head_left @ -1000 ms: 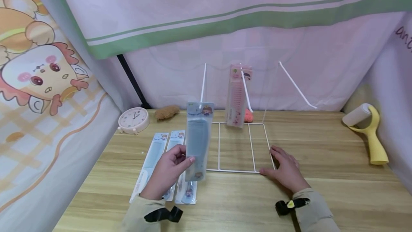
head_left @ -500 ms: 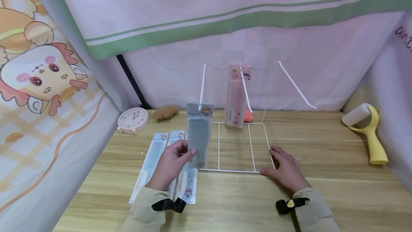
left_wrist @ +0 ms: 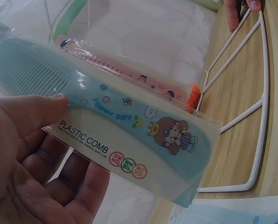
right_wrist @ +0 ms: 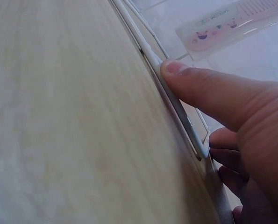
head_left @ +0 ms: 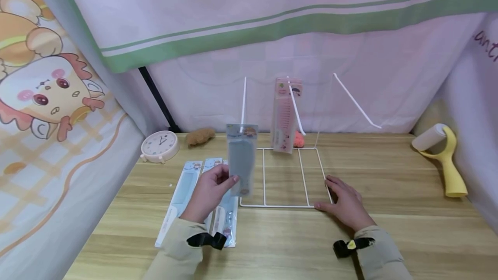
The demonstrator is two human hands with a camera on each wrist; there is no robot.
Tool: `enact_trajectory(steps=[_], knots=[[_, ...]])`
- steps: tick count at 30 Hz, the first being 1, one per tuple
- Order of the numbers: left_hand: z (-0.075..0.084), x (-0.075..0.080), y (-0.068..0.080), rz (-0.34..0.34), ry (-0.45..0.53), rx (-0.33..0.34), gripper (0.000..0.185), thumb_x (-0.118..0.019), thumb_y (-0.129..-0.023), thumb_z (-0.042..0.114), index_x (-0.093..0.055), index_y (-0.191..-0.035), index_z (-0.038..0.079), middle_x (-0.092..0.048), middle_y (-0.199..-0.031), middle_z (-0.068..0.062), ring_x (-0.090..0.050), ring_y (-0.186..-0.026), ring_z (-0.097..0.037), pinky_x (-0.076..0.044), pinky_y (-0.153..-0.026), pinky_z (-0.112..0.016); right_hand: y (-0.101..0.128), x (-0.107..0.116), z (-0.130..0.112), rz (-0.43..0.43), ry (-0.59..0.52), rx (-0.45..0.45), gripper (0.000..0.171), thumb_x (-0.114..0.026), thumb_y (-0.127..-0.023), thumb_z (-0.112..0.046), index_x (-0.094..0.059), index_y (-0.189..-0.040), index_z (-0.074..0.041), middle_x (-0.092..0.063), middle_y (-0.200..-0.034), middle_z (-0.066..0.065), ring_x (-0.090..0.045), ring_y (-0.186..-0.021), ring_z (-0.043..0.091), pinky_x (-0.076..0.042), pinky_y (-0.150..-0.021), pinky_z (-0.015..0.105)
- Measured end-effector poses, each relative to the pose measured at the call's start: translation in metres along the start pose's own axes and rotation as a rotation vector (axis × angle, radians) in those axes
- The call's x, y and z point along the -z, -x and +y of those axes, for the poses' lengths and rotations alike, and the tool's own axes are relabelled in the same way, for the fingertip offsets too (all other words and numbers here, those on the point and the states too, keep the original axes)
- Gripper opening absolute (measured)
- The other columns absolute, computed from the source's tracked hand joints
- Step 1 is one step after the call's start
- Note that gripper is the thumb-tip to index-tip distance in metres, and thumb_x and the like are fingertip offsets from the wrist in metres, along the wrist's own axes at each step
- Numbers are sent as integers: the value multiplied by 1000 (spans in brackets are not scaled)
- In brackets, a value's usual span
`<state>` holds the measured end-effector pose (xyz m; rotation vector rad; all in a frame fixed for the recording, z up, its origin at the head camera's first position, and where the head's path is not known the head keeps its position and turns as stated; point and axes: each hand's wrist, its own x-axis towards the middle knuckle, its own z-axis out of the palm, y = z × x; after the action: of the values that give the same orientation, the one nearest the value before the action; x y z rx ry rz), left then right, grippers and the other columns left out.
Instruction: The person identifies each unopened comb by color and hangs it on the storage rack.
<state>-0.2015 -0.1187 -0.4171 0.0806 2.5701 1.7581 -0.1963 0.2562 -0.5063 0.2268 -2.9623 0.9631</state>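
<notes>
Blue packaged comb (head_left: 241, 159) held upright, long axis vertical, pinched low between thumb and fingers of left hand (head_left: 210, 191), just left of the white wire rack (head_left: 282, 205). Rack's left prong (head_left: 243, 105) at 12 o'clock from comb. Right hand (head_left: 344, 204) spread flat, pressing rack's near-right corner. Pink comb pack (head_left: 285, 113) hangs on middle prong. Three more comb packs (head_left: 183, 193) lie flat at 7 o'clock.

Wooden surface (head_left: 389, 224) carries: white wire rack (head_left: 282, 205), packaged combs (head_left: 183, 198) lying flat, round clock (head_left: 160, 145), yellow lint roller (head_left: 443, 159), brown item (head_left: 200, 135), possibly a sponge
</notes>
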Motion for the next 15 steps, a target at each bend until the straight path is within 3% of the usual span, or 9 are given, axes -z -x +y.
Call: enact_trajectory(steps=[6,15], knots=[[-3,-4,-7,0,11,-16,16,-74,-91,17,-71,-107,13,-72,-106,-3,-67,-103,-21,-54,-90,-43,-1,-1,1,-3,-4,-10,90,-82,-79,-48,-48,-143,6,-38,-154,25,-30,-139,52,-18,-104,67],[-6,-5,-19,-22,23,41,15,-74,-92,22,-72,-107,18,-72,-109,1,-65,-107,-19,-52,-94,-45,-1,-1,2,7,2,4,90,-82,-79,-48,-49,-142,7,-39,-154,25,-32,-138,52,-19,-103,67]])
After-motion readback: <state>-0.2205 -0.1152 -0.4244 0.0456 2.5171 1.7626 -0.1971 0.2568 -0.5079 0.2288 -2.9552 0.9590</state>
